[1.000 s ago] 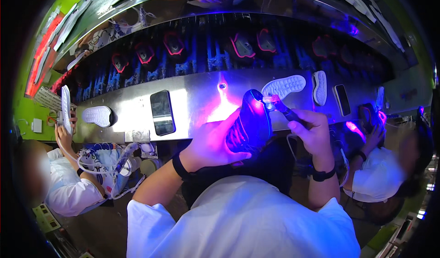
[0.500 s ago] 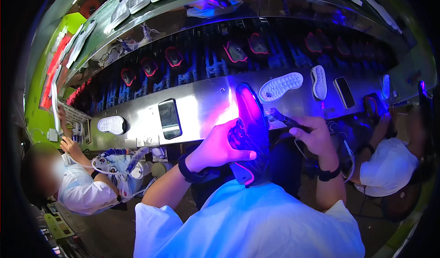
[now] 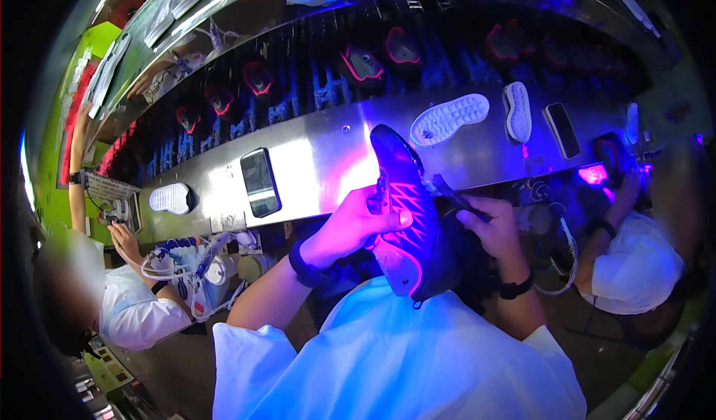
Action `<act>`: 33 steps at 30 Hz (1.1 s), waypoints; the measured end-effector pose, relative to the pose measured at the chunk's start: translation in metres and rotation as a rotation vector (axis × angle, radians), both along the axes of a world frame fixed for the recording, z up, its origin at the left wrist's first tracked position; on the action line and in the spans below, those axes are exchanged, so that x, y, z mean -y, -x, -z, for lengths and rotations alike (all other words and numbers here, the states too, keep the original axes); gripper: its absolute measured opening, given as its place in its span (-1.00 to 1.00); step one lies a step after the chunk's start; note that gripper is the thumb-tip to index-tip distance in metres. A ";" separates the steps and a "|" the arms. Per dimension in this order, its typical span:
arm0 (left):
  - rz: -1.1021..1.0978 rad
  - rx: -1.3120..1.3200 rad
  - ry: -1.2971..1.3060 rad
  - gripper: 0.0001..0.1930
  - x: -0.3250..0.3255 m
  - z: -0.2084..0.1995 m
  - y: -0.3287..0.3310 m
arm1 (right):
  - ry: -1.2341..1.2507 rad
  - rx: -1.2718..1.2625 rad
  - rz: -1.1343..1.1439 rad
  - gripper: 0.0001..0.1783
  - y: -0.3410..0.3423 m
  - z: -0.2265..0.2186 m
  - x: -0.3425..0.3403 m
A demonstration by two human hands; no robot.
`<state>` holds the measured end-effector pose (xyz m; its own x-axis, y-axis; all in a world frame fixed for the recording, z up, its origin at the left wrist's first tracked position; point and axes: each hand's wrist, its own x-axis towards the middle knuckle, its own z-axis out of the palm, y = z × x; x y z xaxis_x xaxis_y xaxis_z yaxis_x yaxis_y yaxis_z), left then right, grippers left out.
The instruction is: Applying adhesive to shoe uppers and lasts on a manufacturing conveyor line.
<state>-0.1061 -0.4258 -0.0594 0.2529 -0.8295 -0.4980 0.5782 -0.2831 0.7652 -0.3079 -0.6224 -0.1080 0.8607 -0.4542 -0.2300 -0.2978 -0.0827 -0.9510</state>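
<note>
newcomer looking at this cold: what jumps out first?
Probably the dark shoe glowing pink and blue at the centre, gripped by the left hand while the right hand holds a black-handled tool at its right side. Next, the white glare on the metal bench left of the shoe's toe, and the pale soles lying to the toe's right.

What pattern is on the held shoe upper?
Pink zigzag lines run across the dark shoe upper under coloured light; the head view shows it best.
</note>
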 end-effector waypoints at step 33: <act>-0.230 -0.529 0.007 -0.58 -0.055 0.011 -0.019 | 0.374 -0.028 -0.154 -0.64 -0.005 -0.100 -0.005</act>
